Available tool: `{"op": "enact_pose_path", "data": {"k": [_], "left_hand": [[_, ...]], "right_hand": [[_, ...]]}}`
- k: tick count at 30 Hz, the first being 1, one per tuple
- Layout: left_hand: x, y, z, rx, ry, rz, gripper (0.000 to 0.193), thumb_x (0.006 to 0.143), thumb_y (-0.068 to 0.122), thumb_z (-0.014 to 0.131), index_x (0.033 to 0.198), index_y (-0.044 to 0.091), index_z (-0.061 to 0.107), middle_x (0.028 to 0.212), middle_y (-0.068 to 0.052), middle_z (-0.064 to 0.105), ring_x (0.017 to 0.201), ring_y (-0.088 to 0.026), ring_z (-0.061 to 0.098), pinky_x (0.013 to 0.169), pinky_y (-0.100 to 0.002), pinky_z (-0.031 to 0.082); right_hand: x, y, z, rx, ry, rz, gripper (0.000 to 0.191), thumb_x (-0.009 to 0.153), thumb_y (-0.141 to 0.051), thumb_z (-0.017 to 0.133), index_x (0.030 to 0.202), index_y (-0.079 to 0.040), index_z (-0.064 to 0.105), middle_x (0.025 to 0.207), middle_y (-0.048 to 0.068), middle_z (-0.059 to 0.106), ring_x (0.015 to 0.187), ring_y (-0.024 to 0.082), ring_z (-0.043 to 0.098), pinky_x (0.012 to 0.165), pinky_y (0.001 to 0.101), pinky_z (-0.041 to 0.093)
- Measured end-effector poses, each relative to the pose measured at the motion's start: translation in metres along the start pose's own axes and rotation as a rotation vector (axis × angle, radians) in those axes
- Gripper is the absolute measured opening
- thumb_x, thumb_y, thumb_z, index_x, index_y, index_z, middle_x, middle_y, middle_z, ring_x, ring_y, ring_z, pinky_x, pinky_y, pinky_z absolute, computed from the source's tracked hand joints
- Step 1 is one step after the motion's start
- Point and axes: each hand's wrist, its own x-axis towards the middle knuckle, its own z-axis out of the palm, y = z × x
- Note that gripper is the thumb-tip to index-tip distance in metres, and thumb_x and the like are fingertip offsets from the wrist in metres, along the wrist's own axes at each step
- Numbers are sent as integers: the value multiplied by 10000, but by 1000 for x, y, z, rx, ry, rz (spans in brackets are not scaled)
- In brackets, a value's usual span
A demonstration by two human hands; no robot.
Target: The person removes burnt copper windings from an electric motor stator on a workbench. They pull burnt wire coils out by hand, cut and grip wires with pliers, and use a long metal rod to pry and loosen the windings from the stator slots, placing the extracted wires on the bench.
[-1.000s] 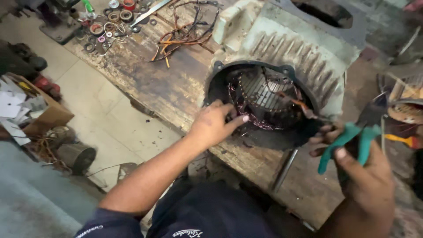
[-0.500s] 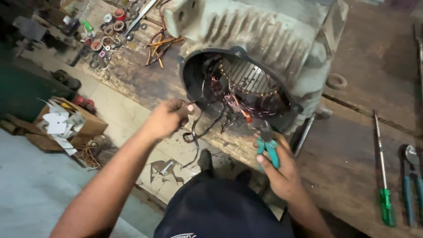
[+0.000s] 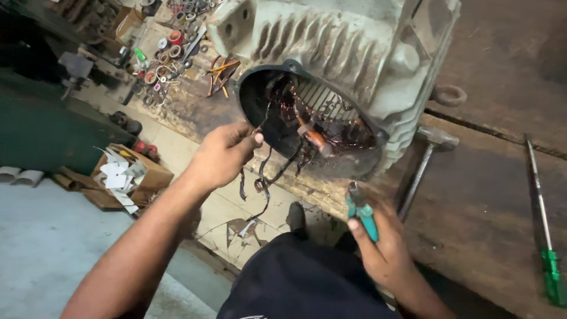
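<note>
At about nine o'clock from my view, down on the floor, sits a cardboard box point(image 3: 133, 174) of paper scraps, well apart from the work. Up at eleven o'clock, spools and loose wire bits point(image 3: 171, 50) lie scattered on the wooden bench point(image 3: 490, 195).

My left hand point(image 3: 221, 155) is pinched shut on dark wire leads point(image 3: 263, 177) that trail out of the open end of the grey finned motor housing point(image 3: 348, 53). The leads hang down from the coppery windings point(image 3: 322, 127) inside the bore, at roughly twelve o'clock from the hand's grip.

At five o'clock from the housing mouth, my right hand point(image 3: 384, 254) is clenched around teal-handled pliers point(image 3: 360, 210), tips pointing up toward the housing's lower rim and not touching the leads.

At three o'clock a hammer point(image 3: 422, 162) rests against the housing base, and farther right a green-handled screwdriver point(image 3: 546, 236) lies flat on the bench.

My worry: if I pull hard on the leads, the insulation or the winding ends could tear where they exit the slots. The plier tips sit near the varnished coils, so a slip could nick them. The hammer lies close to my right wrist and could be knocked off the edge.
</note>
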Motion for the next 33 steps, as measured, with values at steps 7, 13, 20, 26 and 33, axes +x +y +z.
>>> {"op": "enact_pose_path", "data": {"k": [7,13,20,26,33], "left_hand": [[11,-12,-25,-67,-120,-56,329,971,301,657,789,28,635,630,-11,565,570,-101,496,523,-307,433],[18,-18,-36,-289,-213,-190,294,980,285,642,794,58,643,596,32,510,460,-67,402,406,-270,312],[22,-31,-37,-354,-272,-174,254,998,271,622,872,65,699,574,42,481,444,-50,371,396,-257,274],[25,-34,-26,-385,-257,-120,263,989,264,625,937,39,750,643,18,591,507,-73,447,445,-262,338],[20,-6,31,47,12,360,265,947,267,620,895,20,698,821,-216,703,805,-386,713,730,-467,546]], "right_hand": [[2,18,56,992,-503,560,418,973,-160,583,1366,-19,558,1149,138,714,915,191,677,705,338,561],[74,20,162,1439,-340,559,428,979,-120,536,1393,-12,508,1327,195,638,1178,296,678,912,453,591],[116,34,208,1483,-178,444,392,989,-85,519,1370,3,519,1283,189,655,1137,302,678,906,476,607],[124,54,233,1436,-86,393,414,984,-66,532,1395,-18,531,1180,94,634,1082,287,686,845,463,610],[137,81,257,1727,45,367,444,1035,-281,489,1406,-38,514,1285,160,609,1145,243,597,969,360,482]]}}
